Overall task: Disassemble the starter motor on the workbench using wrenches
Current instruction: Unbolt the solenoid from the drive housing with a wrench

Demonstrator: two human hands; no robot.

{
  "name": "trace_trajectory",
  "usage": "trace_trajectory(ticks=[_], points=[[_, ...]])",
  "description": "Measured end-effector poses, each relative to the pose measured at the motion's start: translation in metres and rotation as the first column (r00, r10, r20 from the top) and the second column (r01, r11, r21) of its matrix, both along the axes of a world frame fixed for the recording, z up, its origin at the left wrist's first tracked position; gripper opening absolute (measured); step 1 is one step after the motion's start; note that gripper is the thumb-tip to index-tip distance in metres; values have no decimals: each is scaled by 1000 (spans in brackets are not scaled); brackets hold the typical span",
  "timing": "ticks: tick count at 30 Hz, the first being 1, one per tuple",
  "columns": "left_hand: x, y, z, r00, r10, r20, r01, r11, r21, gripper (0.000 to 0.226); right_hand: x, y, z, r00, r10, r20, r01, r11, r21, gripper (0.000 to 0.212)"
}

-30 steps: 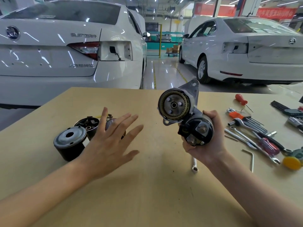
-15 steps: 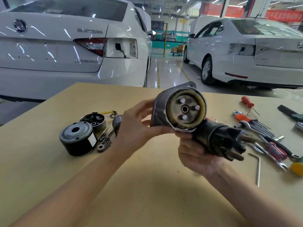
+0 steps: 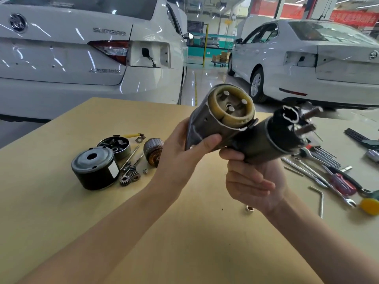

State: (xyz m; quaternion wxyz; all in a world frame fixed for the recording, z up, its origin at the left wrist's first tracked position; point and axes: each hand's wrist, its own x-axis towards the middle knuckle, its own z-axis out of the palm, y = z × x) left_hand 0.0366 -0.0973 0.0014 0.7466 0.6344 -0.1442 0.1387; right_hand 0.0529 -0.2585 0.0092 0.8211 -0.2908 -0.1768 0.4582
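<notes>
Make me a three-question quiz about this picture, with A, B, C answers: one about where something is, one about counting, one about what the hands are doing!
1. Where is the black can with the hole on top?
A. On the table, left of the hands
B. In the right hand
C. On the floor

2. How many pins stick up inside the yellowish ring?
A. One
B. Three
C. Six

3. What is the left hand doing?
A. Lying flat on the table
B. Holding a wrench
C. Gripping the motor

Answers:
1. A: the can stands on the table beside the small gears.
2. B: three silver pins show around the middle hole.
3. C: its thumb and fingers wrap the grey housing, while the right hand holds the black end from below.
</notes>
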Motion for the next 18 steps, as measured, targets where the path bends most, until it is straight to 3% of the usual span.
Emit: trace_trajectory(ticks=[2, 5, 10, 16, 18], points=[[0, 0, 2, 998, -54, -45, 53, 998, -32, 61, 3, 2, 1, 987, 118, -112, -99, 981, 169, 76], [-1, 5, 3, 975, -206, -87, 194, 973, -127, 79, 3, 3, 1, 981, 142, -135, -112, 972, 208, 72], [-1, 8, 0, 948, -306, -90, 275, 928, -251, 88, 2, 3, 1, 993, 94, -69, -83, 985, 155, 61], [4, 13, -9, 946, -307, -108, 288, 944, -157, 76, 1, 2, 5, 993, -119, 4, 119, 992, -31, 65], [5, 14, -11, 943, -305, -130, 294, 951, -101, 94, -1, 3, 8, 987, -159, -22, 157, 986, -56, 72]])
